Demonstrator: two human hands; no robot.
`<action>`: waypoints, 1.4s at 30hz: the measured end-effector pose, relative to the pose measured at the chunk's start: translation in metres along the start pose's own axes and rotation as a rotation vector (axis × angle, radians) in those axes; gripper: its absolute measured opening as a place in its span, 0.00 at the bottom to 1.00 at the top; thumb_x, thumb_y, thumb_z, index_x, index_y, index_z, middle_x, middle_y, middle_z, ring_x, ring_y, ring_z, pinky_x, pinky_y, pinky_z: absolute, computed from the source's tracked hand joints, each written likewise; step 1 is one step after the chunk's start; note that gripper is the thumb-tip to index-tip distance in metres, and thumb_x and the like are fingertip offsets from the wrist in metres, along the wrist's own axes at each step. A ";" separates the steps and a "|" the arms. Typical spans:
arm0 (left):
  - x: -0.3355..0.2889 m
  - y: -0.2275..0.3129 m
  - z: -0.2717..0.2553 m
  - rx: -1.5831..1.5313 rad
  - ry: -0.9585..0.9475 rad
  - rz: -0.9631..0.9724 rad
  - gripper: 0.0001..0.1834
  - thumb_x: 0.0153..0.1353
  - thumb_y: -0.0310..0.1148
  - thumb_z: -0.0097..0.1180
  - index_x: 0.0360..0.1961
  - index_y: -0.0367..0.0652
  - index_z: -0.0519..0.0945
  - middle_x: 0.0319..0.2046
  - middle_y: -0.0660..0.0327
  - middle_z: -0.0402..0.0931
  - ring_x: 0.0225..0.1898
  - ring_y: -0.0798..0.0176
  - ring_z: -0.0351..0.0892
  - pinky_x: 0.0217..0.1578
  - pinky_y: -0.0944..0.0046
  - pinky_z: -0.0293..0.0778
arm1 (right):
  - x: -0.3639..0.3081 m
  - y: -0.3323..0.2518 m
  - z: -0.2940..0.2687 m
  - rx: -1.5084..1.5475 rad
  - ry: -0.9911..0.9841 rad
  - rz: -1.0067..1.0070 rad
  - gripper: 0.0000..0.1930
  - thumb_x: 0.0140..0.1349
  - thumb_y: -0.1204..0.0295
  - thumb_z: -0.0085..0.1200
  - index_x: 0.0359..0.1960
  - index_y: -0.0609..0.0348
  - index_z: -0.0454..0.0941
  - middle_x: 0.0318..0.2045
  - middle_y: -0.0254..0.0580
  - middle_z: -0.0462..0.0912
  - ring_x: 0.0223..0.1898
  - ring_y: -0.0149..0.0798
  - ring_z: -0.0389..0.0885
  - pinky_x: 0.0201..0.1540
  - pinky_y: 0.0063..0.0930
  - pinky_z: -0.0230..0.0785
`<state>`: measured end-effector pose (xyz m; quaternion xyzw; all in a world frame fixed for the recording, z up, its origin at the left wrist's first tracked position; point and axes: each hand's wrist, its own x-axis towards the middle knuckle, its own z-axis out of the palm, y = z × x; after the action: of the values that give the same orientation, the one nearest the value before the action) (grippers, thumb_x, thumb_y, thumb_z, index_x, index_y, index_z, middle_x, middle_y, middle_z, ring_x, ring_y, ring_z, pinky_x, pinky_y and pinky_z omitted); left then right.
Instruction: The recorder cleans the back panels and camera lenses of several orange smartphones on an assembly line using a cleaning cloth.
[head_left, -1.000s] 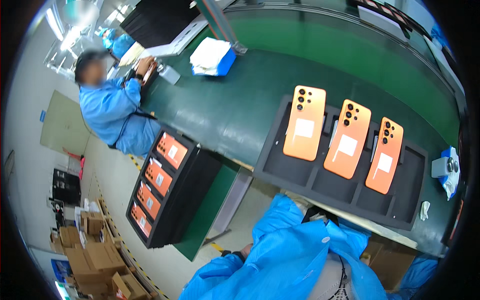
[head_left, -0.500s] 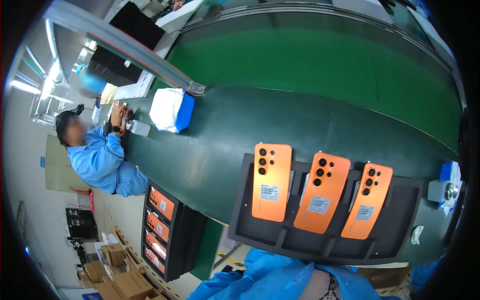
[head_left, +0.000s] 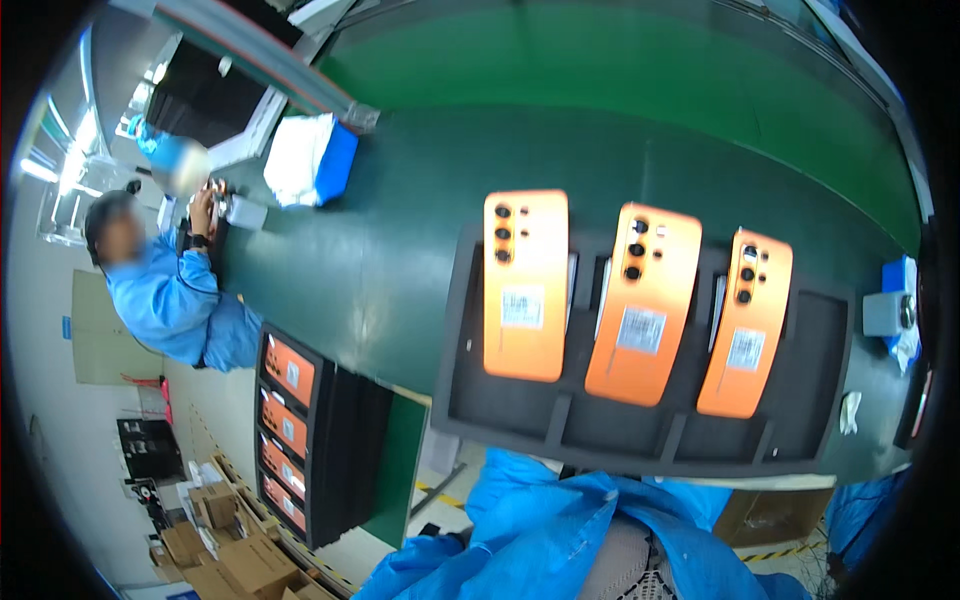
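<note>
We find the left hand [head_left: 464, 538] mostly hidden by the blue jacket [head_left: 535, 515], the right wholly unseen. The lower edge cuts off the jacket and cardboard boxes [head_left: 255, 565]. Orange phones [head_left: 643, 300] cover parts of the black tray [head_left: 610, 432]. A co-worker's [head_left: 165, 300] face is blurred; we cannot identify their small handheld object.

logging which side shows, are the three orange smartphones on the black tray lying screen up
No, all three orange smartphones show rear camera lenses and white labels on their upward-facing backs.
</note>
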<state>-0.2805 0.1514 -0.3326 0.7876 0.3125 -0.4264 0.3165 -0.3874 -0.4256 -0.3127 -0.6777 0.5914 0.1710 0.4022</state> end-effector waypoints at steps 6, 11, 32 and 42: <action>0.039 -0.111 0.028 0.209 0.125 -0.073 0.32 0.58 0.46 0.56 0.61 0.43 0.66 0.49 0.42 0.76 0.49 0.35 0.74 0.54 0.46 0.69 | -0.001 0.020 -0.006 -0.085 -0.028 -0.132 0.13 0.57 0.84 0.42 0.41 0.61 0.76 0.26 0.43 0.79 0.22 0.39 0.78 0.24 0.35 0.71; 0.071 -0.073 0.007 -0.323 0.412 0.134 0.25 0.62 0.39 0.53 0.56 0.35 0.71 0.44 0.45 0.78 0.49 0.47 0.76 0.53 0.52 0.69 | 0.006 0.031 -0.019 -0.233 -0.028 -0.304 0.13 0.57 0.84 0.42 0.41 0.62 0.76 0.27 0.43 0.80 0.22 0.39 0.79 0.24 0.35 0.71; 0.087 0.100 -0.054 0.165 -0.313 0.069 0.19 0.65 0.36 0.50 0.52 0.33 0.75 0.43 0.53 0.80 0.45 0.58 0.76 0.47 0.60 0.70 | -0.073 -0.154 -0.102 -0.412 -0.164 0.094 0.08 0.58 0.81 0.49 0.36 0.67 0.81 0.26 0.49 0.83 0.26 0.40 0.83 0.28 0.35 0.74; 0.113 0.123 -0.085 -0.026 -0.277 0.139 0.19 0.66 0.36 0.50 0.52 0.34 0.76 0.43 0.54 0.80 0.44 0.59 0.76 0.47 0.60 0.70 | -0.067 -0.150 -0.052 -0.239 -0.125 -0.053 0.08 0.59 0.82 0.48 0.36 0.66 0.81 0.26 0.47 0.83 0.26 0.41 0.83 0.27 0.34 0.74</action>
<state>-0.0970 0.1674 -0.3656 0.7369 0.2161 -0.5040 0.3952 -0.2754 -0.4237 -0.1812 -0.7240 0.5225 0.2714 0.3594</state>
